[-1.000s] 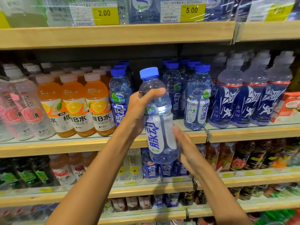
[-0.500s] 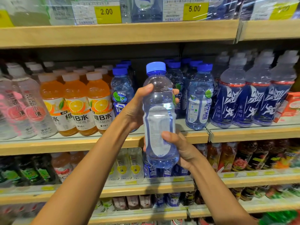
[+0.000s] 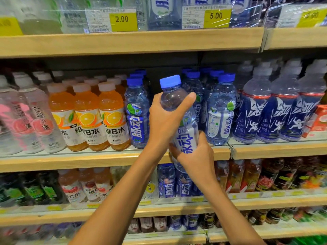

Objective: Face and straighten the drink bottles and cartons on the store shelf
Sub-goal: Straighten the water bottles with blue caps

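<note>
A clear drink bottle (image 3: 184, 133) with a blue cap and a blue-and-white label hangs in front of the middle shelf (image 3: 106, 159), tilted slightly with its cap to the left. My left hand (image 3: 165, 121) grips its shoulder just below the cap. My right hand (image 3: 196, 156) holds its lower half, fingers wrapped round the label. Behind it, the gap in the row of matching blue-capped bottles (image 3: 221, 110) shows, with one more such bottle (image 3: 137, 114) to the left.
Orange vitamin drink bottles (image 3: 88, 117) and pink-labelled clear bottles (image 3: 33, 121) stand at the left. Dark-blue-labelled bottles (image 3: 276, 112) fill the right, with a red carton (image 3: 320, 119) at the edge. Price tags sit on the shelf above (image 3: 159, 39). Lower shelves hold more drinks.
The bottle has been turned, so its printed label shows again instead of its plain back. My left hand moved up to the bottle's shoulder, and my right hand closed round its lower half.
</note>
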Available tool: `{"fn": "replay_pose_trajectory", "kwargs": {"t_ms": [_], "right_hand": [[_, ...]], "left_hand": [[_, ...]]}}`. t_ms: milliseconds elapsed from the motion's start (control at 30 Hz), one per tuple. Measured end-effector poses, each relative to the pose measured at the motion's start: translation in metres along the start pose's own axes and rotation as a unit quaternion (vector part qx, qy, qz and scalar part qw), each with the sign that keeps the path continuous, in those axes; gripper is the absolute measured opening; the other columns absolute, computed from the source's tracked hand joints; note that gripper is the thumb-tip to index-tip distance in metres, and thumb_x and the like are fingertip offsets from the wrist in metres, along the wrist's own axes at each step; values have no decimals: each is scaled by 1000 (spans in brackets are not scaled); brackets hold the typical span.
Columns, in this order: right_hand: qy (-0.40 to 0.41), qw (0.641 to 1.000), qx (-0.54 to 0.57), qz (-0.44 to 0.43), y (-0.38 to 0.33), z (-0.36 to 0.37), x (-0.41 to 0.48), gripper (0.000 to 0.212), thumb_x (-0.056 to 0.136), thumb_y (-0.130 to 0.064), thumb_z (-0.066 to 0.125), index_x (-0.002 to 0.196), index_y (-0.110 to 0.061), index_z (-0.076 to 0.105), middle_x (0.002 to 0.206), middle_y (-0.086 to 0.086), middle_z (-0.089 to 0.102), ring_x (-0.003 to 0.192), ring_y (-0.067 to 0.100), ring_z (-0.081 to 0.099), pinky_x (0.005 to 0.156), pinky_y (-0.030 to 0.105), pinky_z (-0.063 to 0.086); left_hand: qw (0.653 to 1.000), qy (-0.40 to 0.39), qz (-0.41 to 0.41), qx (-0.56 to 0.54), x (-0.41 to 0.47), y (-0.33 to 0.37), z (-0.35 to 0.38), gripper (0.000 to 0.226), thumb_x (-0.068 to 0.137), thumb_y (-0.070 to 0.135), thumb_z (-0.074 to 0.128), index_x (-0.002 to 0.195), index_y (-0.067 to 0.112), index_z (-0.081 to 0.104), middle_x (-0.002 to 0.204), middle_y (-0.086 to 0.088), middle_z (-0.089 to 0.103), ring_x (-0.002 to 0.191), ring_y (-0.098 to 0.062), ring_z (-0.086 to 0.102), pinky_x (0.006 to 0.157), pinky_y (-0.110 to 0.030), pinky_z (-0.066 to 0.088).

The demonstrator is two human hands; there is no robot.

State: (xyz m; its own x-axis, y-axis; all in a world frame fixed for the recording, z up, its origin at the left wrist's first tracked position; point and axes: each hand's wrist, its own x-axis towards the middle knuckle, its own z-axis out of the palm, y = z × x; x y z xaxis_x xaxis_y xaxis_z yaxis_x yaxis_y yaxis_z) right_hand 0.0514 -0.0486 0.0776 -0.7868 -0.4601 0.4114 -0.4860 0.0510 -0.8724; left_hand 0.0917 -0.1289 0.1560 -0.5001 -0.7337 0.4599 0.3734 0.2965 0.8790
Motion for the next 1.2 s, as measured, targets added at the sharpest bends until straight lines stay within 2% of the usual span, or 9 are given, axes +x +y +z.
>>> {"fn": "replay_pose_trajectory", "kwargs": {"t_ms": [167,333,467,600,700,767,967,1067,1200], "right_hand": [[-3,999,-39,-11,4,7,-8,62,64,-50,75,109,-22,43,96,0,63,82,19,63,67,35,50],[-168,967,190,32,13,-15,-2,64,66,-56,71,120,-28,50,107,-12,69,97,8,67,76,21,53],[-312,884,321,134,14,-33,10,94,53,-62,82,127,-12,53,120,9,67,111,27,64,95,40,52],[-359,880,289,120,6,-31,13,86,44,-58,87,115,-19,60,107,5,72,99,22,69,83,34,56],[-319,915,243,46,-2,-22,6,32,59,-44,79,90,-41,70,86,-9,73,80,6,69,69,19,53],[-289,926,244,22,-4,-19,1,20,66,-39,75,83,-48,69,76,-16,70,72,-1,66,63,13,49],[-135,977,163,-22,7,-15,4,35,76,-16,79,103,-27,58,86,-9,71,77,3,68,63,14,51],[-52,994,91,-42,11,-17,14,46,72,-23,81,107,-20,52,87,-8,68,75,-1,66,63,12,51],[22,999,19,-46,18,-21,29,58,71,-36,78,116,-16,47,96,-5,66,84,8,67,75,28,54]], "left_hand": [[999,46,-9,-23,6,-3,5,26,73,14,80,94,5,68,80,-3,70,73,-13,66,70,-29,54],[995,-19,-33,-90,15,-4,-9,8,72,9,75,76,14,70,69,1,68,63,-12,63,62,-26,51],[959,-144,-146,-193,27,-5,-23,36,51,32,72,80,10,73,81,-9,69,72,-25,63,71,-33,51],[896,-294,-145,-298,31,-5,-23,62,42,33,87,92,5,63,84,-8,66,71,-26,65,69,-32,55],[873,-347,-146,-308,32,-10,-23,71,43,37,89,99,4,59,86,-8,66,73,-26,66,70,-33,56],[879,-356,-146,-283,32,-14,-24,75,47,42,88,105,5,58,91,-9,69,79,-26,68,72,-34,56],[940,-307,-94,-119,31,-27,-34,49,74,61,61,109,27,70,114,-3,70,105,-20,66,85,-32,54],[964,-248,-94,-12,25,-43,-35,44,94,49,44,112,16,68,112,-3,71,108,-20,65,92,-33,51],[942,-200,118,242,10,-77,-48,27,99,31,49,100,9,65,96,-1,68,91,-12,63,80,-29,48]]}}
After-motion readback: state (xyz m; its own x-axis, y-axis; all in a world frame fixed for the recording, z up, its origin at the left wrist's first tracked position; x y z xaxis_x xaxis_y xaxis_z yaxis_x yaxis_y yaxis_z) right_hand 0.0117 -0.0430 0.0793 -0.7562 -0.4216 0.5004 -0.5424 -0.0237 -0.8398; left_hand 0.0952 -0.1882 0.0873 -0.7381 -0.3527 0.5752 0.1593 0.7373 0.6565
